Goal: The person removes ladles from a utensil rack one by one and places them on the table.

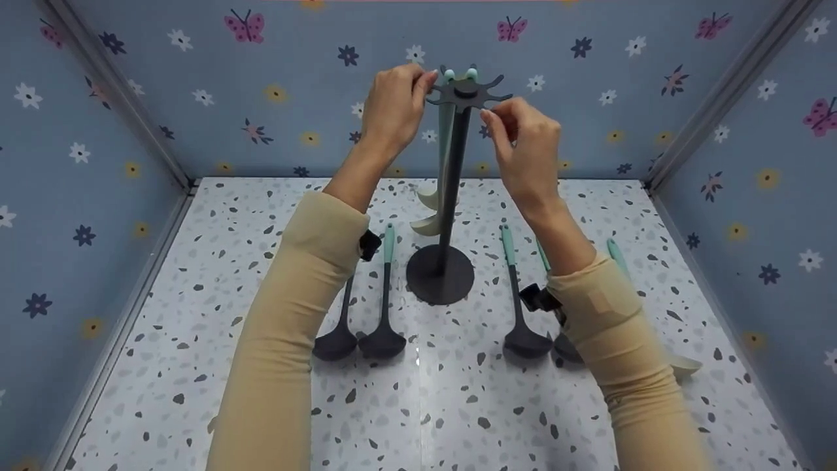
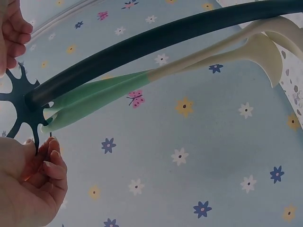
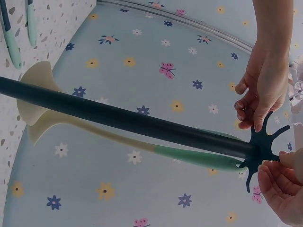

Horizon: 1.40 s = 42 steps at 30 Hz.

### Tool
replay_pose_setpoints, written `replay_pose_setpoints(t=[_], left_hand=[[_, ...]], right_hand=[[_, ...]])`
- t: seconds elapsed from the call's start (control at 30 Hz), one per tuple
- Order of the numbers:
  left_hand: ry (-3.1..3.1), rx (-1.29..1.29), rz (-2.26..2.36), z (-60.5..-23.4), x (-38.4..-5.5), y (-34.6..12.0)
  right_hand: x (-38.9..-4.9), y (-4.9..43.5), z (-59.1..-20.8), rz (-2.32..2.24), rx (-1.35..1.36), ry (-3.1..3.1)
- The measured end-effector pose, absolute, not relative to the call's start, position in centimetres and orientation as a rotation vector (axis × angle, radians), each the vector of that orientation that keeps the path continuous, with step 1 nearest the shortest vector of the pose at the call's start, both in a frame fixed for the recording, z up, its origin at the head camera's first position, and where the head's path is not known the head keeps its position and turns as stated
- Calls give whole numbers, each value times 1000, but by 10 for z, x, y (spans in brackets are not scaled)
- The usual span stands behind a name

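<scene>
A dark utensil stand (image 1: 456, 170) with a round base has a ring of curved hooks at its top. My left hand (image 1: 394, 101) pinches a hook on the left side of the ring, between thumb and fingers (image 2: 54, 163). On the right side, my right hand (image 1: 531, 140) pinches another hook, its thumb and fingertips around it in the right wrist view. Two cream ladles (image 1: 428, 226) hang by their green handles (image 3: 199, 158) from hooks at the far side. Their bowls are down near the table, behind the pole.
Two dark ladles with green handles, including one ladle (image 1: 382, 343), lie left of the base. Two more, including a dark ladle (image 1: 526, 341), lie right of it. A cream ladle (image 1: 684, 365) is partly hidden by the right sleeve. Patterned walls (image 1: 307, 85) enclose the speckled table (image 1: 418, 418).
</scene>
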<state>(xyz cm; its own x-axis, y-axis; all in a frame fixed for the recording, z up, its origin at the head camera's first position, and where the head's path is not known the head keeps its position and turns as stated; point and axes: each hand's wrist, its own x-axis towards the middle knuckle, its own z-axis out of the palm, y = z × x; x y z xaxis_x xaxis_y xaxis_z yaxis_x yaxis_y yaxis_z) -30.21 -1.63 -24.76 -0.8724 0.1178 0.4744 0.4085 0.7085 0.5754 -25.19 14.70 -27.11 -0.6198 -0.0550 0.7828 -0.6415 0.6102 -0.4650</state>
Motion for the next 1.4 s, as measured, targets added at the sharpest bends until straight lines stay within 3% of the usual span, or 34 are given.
replay_pose_setpoints(t=[0.57,1.07,1.4], left_hand=[[-2449,-276,-1126,-242,-290,-11],[-2349,-454,-1051,-253,-256,5],[-2360,-556,-718,-255,-243,21]], right_hand=[[-263,150,-268,1072,458,-2065],[-287,168,-255,1991,285,-1914],[-299,171,-252,2249,211,-1868]])
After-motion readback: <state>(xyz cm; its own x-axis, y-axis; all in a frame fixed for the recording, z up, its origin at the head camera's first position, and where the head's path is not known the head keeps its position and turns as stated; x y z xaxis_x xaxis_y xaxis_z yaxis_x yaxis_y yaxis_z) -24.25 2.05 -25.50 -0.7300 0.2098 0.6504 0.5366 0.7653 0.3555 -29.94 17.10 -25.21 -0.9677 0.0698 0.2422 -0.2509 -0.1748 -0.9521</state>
